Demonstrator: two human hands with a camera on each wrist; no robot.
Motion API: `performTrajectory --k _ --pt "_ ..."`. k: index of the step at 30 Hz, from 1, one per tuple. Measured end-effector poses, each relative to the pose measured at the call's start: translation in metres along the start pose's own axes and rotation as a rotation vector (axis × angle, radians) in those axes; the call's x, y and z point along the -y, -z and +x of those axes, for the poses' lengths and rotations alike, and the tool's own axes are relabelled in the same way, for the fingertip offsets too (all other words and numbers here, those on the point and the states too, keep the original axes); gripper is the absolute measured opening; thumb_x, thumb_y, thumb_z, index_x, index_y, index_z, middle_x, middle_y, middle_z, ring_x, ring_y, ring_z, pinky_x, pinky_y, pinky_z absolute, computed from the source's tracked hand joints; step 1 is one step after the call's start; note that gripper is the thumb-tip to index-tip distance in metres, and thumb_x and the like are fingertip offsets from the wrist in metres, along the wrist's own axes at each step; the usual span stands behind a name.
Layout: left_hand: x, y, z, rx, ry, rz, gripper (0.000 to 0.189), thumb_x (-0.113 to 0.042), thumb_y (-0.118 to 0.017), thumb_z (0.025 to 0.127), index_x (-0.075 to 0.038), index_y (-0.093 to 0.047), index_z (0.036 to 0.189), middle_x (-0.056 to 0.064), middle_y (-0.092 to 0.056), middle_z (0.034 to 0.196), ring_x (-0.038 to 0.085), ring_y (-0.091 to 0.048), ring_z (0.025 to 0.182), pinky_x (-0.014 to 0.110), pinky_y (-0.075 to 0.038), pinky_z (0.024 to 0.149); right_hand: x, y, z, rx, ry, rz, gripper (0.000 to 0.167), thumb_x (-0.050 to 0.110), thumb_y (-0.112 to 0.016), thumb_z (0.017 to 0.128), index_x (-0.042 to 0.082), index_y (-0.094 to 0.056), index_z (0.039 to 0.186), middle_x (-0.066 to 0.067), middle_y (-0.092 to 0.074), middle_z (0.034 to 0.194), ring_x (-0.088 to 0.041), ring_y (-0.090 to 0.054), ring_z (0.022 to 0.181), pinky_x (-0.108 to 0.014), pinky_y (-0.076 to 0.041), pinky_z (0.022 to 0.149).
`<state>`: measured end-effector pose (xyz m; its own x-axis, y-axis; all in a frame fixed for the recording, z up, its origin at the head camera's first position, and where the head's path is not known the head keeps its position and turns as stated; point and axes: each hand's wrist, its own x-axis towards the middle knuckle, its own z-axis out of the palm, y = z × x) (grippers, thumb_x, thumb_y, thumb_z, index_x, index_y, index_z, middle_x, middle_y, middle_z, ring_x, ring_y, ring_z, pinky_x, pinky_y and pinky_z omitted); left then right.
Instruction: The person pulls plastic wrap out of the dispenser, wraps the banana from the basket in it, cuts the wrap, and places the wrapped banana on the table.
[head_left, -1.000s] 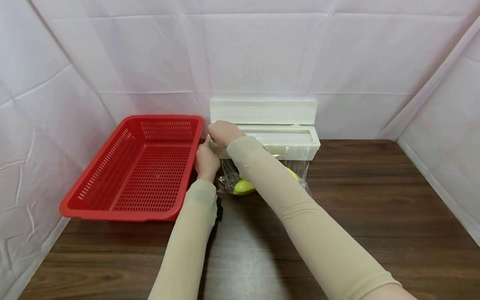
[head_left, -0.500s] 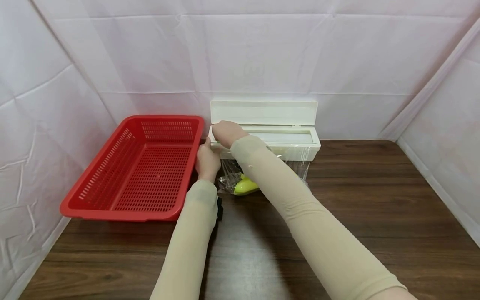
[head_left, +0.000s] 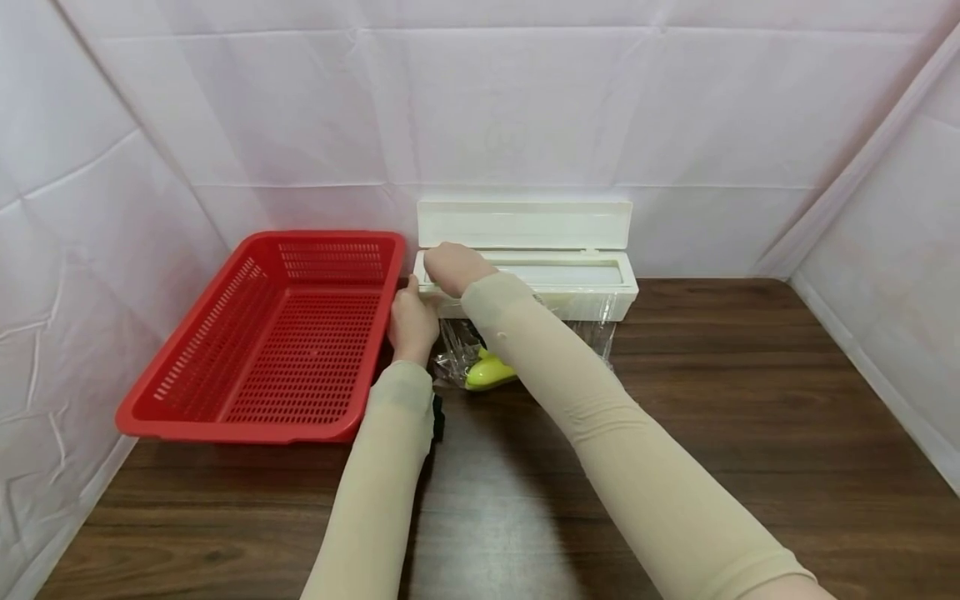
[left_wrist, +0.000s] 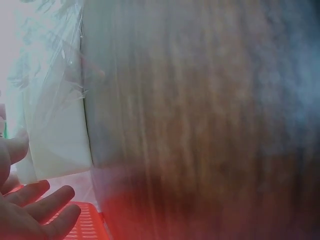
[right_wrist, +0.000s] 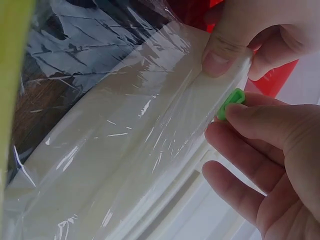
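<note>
A long white cling film box stands with its lid up at the back of the table. My left hand grips its left end, thumb on the front corner and fingers around the end in the right wrist view. Between thumb and fingers of my right hand is a small green slide cutter at the box's top edge, near the left end. Clear cling film hangs down over the front. Below, film surrounds yellow-green fruit resembling bananas, partly hidden by my right forearm.
Left of the box stands a red slotted plastic basket, close to my left hand. White cloth hangs behind and at both sides of the brown wooden table. A dark thing behind the fruit is mostly hidden.
My right hand has shifted slightly right and away from the left thumb, uncovering the box's left end. In the last half second both hands have stayed nearly still.
</note>
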<state>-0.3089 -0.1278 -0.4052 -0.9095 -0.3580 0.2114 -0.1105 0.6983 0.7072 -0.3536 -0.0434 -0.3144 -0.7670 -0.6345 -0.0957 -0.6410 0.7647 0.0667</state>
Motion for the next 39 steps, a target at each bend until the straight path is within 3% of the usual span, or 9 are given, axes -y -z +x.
performTrajectory --k 10,19,39 --pt "-0.0040 -0.0006 -0.0022 0.023 -0.005 0.080 0.058 -0.023 -0.055 0.095 -0.008 -0.034 0.147 0.024 -0.058 0.121 0.037 -0.057 0.110 0.047 -0.047 0.093 -0.0019 -0.0025 -0.0013 -0.005 -0.013 -0.029 0.020 0.004 -0.046 0.097 0.007 -0.065 0.095 -0.006 -0.067 0.093 -0.017 -0.058 0.084 -0.033 -0.050 0.083" --pt "-0.0019 0.0009 -0.0001 0.025 -0.001 0.057 0.060 -0.023 -0.056 0.094 -0.008 -0.033 0.147 0.023 -0.056 0.124 0.037 -0.055 0.114 0.047 -0.045 0.096 -0.0016 -0.0009 -0.0029 -0.019 -0.024 -0.041 0.018 0.005 -0.049 0.095 0.007 -0.066 0.095 -0.007 -0.069 0.096 -0.019 -0.063 0.089 -0.033 -0.052 0.082" --pt "-0.0001 0.0018 0.0017 0.026 0.001 0.062 0.059 -0.025 -0.057 0.094 -0.009 -0.034 0.146 0.023 -0.055 0.126 0.037 -0.054 0.116 0.047 -0.044 0.096 -0.0058 -0.0017 -0.0022 -0.012 -0.018 -0.025 0.022 0.005 -0.050 0.095 0.009 -0.066 0.109 -0.006 -0.069 0.103 -0.019 -0.064 0.095 -0.031 -0.051 0.086"
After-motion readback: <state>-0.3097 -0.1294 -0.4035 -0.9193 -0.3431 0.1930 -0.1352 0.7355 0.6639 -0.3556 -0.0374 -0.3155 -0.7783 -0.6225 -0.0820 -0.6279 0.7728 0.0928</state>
